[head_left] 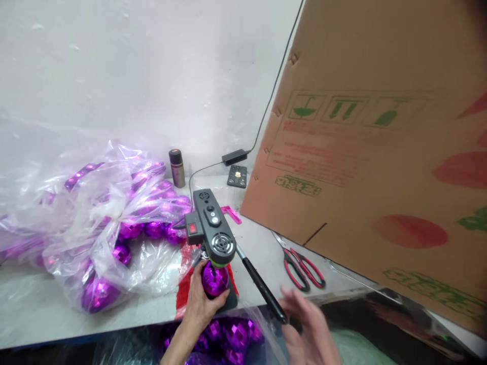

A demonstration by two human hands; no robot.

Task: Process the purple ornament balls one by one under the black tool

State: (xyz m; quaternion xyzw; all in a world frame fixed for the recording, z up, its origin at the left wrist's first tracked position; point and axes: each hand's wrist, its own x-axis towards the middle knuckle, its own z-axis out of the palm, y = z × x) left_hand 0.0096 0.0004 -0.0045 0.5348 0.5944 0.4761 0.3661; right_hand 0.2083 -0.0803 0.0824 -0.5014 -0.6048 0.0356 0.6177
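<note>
My left hand [203, 299] is wrapped round a shiny purple faceted ball [215, 279], a disco-style ornament. The ball sits right under the head of a small black bench machine [213, 223] with round vents and a red switch. Whether the ball touches the head I cannot make out. A long lever with a black grip [264, 289] slants from the machine toward the lower right. Close to the end of that grip is my right hand [310, 327], slightly blurred, its fingers apart and nothing in them. A red cloth [183, 294] lies beneath the machine.
Clear plastic bags with more purple balls [99, 294] cover the left of the table. Several purple balls [232, 337] are below the front edge. Red-handled scissors [302, 268] lie beside a large cardboard box [365, 167]. A spray can [177, 169] and power adapter [235, 157] stand behind.
</note>
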